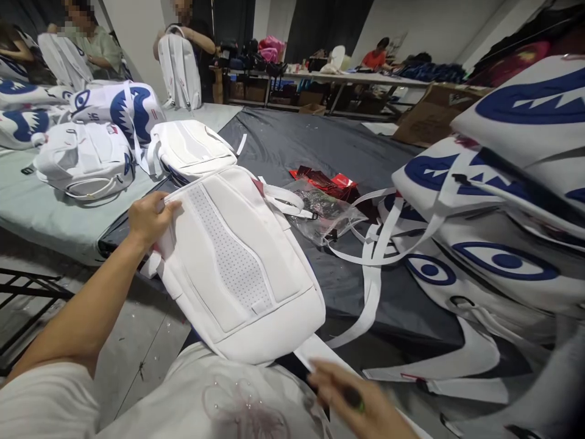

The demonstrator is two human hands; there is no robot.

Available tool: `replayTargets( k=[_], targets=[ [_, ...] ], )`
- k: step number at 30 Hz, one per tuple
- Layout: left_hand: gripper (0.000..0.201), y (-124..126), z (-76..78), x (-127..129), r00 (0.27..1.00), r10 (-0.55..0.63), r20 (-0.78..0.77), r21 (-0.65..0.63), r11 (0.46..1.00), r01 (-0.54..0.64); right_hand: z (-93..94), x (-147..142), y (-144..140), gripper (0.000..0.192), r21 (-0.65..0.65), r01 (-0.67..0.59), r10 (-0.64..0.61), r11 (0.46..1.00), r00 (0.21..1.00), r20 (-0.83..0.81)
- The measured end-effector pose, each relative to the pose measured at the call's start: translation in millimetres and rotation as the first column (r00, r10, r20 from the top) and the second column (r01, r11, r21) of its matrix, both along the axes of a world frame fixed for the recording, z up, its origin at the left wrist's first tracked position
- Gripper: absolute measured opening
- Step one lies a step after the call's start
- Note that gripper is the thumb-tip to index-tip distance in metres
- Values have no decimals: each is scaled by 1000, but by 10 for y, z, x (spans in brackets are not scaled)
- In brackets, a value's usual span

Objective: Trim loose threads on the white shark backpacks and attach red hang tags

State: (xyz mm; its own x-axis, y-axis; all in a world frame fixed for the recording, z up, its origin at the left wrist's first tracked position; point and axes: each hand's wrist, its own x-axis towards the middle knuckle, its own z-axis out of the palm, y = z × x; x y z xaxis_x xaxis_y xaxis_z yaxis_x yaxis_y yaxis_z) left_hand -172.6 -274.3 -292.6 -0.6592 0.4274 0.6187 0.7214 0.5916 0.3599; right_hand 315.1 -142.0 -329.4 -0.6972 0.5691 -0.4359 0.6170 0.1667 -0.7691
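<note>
A white backpack (237, 262) lies back side up on the dark table cover (320, 152), its padded mesh panel facing me. My left hand (148, 216) grips its upper left edge. My right hand (361, 402) is blurred at the bottom, close to the backpack's lower corner and a white strap (320, 356); a small dark object with a green tip shows at its fingers. Whether that hand grips the object is not clear.
Stacked white bags with blue eye prints (498, 201) fill the right. A clear plastic bag (326, 213) and red packets (329, 181) lie mid-table. More white backpacks (86, 161) sit at left. Other people (91, 42) handle bags at the back.
</note>
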Motion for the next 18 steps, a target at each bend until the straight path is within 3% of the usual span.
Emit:
replayTargets(
  k=[2, 4, 6, 9, 11, 13, 16, 18],
  targets=[
    [33, 10, 7, 15, 1000, -21, -19, 21, 1000, 21, 96, -248, 340, 55, 177, 51, -51, 983, 999, -2],
    [36, 15, 20, 56, 997, -64, -50, 44, 997, 67, 127, -612, 737, 58, 432, 78, -71, 898, 997, -33],
    [40, 3, 39, 108, 990, -104, -93, 62, 992, 110, 94, -984, 1045, 54, 579, 69, -45, 812, 997, -56],
    [39, -71, 57, 177, 963, -156, -219, 99, 978, 181, -72, -1264, 1143, 40, 534, -114, 119, 838, 993, 26],
    [35, -123, 55, 234, 919, -217, -330, 100, 960, 262, -265, -1193, 996, 39, 512, -168, 173, 843, 984, 38],
    [29, -109, 66, 351, 860, -252, -444, 59, 949, 309, -482, -1012, 806, 43, 517, -135, 158, 845, 987, -1],
    [33, 151, 158, 703, 723, -265, -638, 21, 933, 360, -704, -817, 644, 42, 494, -57, 65, 868, 998, 0],
    [33, 479, 241, 1010, 592, -404, -698, -94, 871, 483, -744, -825, 645, 40, 489, -37, 12, 871, 998, 55]
  ],
)
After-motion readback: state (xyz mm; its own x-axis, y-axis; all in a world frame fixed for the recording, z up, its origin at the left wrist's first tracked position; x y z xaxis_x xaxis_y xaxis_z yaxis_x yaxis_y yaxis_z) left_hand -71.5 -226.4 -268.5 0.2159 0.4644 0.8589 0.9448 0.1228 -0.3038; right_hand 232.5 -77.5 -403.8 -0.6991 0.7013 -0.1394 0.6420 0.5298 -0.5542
